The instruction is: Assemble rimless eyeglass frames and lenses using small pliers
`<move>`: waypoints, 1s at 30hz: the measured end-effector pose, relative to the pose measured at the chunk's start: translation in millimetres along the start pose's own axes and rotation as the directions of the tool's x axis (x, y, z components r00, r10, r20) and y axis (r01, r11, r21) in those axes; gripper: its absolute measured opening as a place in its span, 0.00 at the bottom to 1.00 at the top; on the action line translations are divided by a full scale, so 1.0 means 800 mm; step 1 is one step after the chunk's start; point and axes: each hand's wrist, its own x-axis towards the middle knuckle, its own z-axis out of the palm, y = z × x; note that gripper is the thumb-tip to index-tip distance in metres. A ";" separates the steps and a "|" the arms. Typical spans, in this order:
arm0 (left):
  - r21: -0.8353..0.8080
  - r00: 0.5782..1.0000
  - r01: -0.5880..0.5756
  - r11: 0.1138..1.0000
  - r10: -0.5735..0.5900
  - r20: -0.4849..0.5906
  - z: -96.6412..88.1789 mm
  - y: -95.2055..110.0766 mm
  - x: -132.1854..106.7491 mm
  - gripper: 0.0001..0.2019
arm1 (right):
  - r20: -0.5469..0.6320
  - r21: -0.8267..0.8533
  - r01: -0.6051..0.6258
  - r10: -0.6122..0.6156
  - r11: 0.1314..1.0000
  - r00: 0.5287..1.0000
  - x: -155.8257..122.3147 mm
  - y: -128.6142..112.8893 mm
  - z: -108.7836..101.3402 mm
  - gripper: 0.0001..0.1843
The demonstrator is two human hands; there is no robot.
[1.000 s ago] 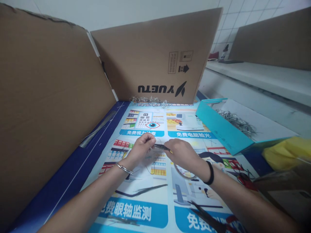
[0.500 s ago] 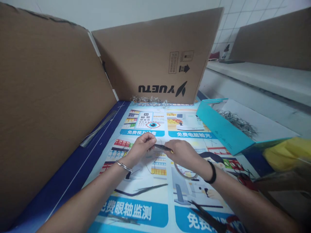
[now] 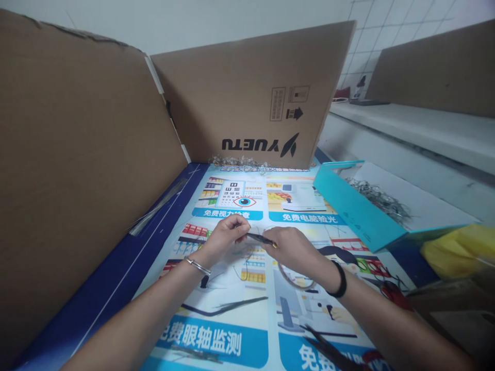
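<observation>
Barely a shift over the last second: my view tips up a touch, and both hands stay put, to the left of the teal box [image 3: 358, 214]. My right hand [image 3: 290, 247] is closed around what look like pointed tweezers [image 3: 259, 237], also left of that box, their dark tip reaching my other fingertips. My left hand [image 3: 228, 234] is pinched closed; whatever sits in the pinch is too fine to make out. So nothing's been let go, and I'd judge this the same delicate step, wanting steadiness. Inside the teal box, a tangle of thin wire [image 3: 381, 198]. Left of it and closer to me, the tape roll [image 3: 291, 281], partly behind my wrist; closer still, scissors [image 3: 328, 350], blades apart, and a bundle of dark strands [image 3: 240, 305].
</observation>
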 end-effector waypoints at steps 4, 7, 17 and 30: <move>0.019 1.000 -0.018 1.000 0.018 0.008 -0.001 0.002 0.000 0.11 | 0.003 -0.008 0.005 -0.005 1.000 1.000 0.000 0.000 0.000 0.10; -0.007 0.998 -0.054 0.999 0.054 0.024 -0.001 0.004 0.000 0.11 | -0.019 0.018 -0.010 0.010 1.000 1.000 0.000 0.000 0.001 0.09; -0.098 0.999 0.032 0.995 -0.028 0.044 0.000 0.004 -0.002 0.09 | -0.065 0.025 -0.013 0.014 1.000 0.998 0.002 0.005 0.002 0.07; -0.157 0.996 0.049 0.986 -0.037 0.077 -0.003 -0.001 0.000 0.09 | -0.075 0.037 -0.031 0.033 0.999 0.997 0.006 0.015 0.010 0.09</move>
